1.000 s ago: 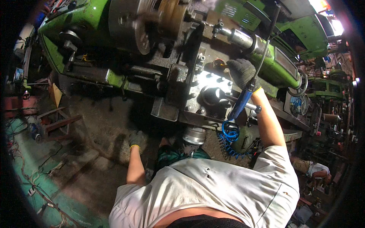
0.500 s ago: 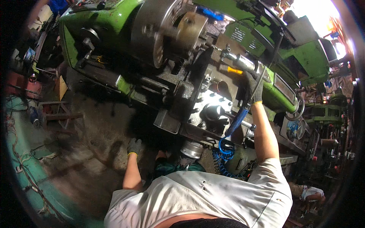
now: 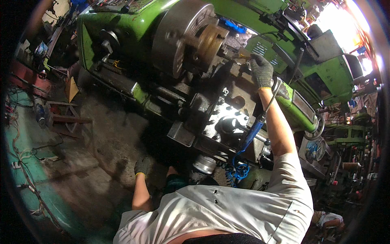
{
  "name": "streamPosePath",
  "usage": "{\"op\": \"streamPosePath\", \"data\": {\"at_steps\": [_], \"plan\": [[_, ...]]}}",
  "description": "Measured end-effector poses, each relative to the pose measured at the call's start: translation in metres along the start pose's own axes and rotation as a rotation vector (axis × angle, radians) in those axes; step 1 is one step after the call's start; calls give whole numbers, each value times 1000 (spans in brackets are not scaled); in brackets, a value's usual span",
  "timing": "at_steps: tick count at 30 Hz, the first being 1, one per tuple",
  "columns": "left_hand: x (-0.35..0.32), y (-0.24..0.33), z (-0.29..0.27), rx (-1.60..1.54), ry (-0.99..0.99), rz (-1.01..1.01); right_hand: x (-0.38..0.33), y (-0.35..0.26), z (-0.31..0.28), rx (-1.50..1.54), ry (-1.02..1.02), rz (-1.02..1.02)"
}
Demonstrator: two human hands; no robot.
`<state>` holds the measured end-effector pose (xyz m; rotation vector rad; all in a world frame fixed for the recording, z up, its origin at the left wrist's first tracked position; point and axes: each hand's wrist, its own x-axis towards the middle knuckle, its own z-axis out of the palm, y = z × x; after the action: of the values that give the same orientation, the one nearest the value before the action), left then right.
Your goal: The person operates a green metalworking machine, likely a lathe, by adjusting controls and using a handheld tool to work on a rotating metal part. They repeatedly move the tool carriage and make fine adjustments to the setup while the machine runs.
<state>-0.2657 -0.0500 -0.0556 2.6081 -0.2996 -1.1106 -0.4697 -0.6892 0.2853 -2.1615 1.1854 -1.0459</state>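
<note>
1. Grey-gloved right hand (image 3: 261, 71) rests on the lathe (image 3: 227, 53) just right of the brass part (image 3: 211, 40); whether its grip clenches anything cannot be told.
2. That part sits in the steel chuck (image 3: 178, 38).
3. A blue air gun (image 3: 252, 132) with coiled hose (image 3: 237, 171) crosses before the forearm.
4. Left hand (image 3: 142, 167), gloved, hangs low by the lathe's dark underside, fingers curled, grip unclear.
5. Scrap lies on the floor (image 3: 89, 134).

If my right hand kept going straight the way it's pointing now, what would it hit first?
Probably the brass part in the lathe chuck. The right hand points up-left toward it over the tool post, though depth is unclear.
</note>
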Motion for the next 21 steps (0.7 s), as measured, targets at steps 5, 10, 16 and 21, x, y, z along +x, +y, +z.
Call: {"op": "streamPosePath", "data": {"at_steps": [5,10,16,21], "plan": [[0,-2,7,4,-16,0,-20,8,6,-127,26,-148],[7,-1,14,14,-31,12,-48,29,10,-347,-114,-474],[24,-4,22,25,-31,13,-62,0,-17,-476,-113,-518],[60,-14,42,49,0,47,-25,18,6,-146,56,-275]]}}
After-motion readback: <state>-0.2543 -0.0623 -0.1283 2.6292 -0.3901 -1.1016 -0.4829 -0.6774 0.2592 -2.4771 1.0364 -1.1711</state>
